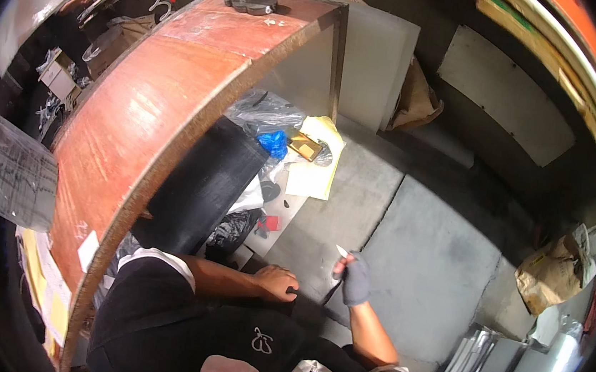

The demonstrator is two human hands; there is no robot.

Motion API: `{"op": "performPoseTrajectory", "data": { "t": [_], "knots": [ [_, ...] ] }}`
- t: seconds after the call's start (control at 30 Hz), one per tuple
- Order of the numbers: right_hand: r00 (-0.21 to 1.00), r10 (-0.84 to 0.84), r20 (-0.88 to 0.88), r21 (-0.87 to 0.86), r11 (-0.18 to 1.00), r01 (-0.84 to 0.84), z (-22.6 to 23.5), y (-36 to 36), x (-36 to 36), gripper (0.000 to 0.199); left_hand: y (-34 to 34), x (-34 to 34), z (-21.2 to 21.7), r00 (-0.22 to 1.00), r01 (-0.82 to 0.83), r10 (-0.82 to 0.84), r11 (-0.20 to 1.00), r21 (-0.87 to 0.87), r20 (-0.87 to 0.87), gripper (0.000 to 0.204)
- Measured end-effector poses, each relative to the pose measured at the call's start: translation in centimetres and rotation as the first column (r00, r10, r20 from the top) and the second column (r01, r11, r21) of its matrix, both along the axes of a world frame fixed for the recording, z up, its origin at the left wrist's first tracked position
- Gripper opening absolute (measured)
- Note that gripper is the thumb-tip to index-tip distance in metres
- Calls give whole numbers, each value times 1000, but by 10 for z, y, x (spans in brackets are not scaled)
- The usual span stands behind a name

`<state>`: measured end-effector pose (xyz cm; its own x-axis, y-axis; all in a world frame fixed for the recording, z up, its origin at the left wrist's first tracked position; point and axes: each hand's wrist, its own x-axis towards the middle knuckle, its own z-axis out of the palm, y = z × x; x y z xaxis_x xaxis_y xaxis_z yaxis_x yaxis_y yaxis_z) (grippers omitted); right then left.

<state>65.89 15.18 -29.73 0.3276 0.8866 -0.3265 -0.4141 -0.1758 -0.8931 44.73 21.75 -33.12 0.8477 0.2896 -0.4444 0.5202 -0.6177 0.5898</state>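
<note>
Tool (341, 250), pale-tipped, points up-left along its long axis, grasped in right grip (356, 281); left grip (276, 283), can't tell.

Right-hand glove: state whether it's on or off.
On: a grey glove wraps the right hand, with bare fingertips showing beyond it.

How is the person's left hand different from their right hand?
The right hand wears a grey glove, but the left hand is bare. The right hand grips a small pale pointed thing; whether the left hand holds anything, I can't tell. The left hand is nearer the reddish-brown desk, the right hand farther from it. Both hands have bare forearms behind them.
</note>
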Motion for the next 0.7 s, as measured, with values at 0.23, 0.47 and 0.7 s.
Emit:
{"op": "performPoseTrajectory", "data": {
  "t": [0.23,0.47,0.7],
  "knots": [
    [906,278,318,73,946,-316,173,130,-33,30,-24,-39,34,958,-141,126,989,-42,-258,32],
    [766,199,611,98,942,-322,247,259,-102,38,-97,-103,111,768,-496,351,855,-150,-536,62],
    [247,443,862,-419,896,-147,272,297,-105,39,-207,-205,101,654,-756,533,488,-436,-538,79]
  ]
}}
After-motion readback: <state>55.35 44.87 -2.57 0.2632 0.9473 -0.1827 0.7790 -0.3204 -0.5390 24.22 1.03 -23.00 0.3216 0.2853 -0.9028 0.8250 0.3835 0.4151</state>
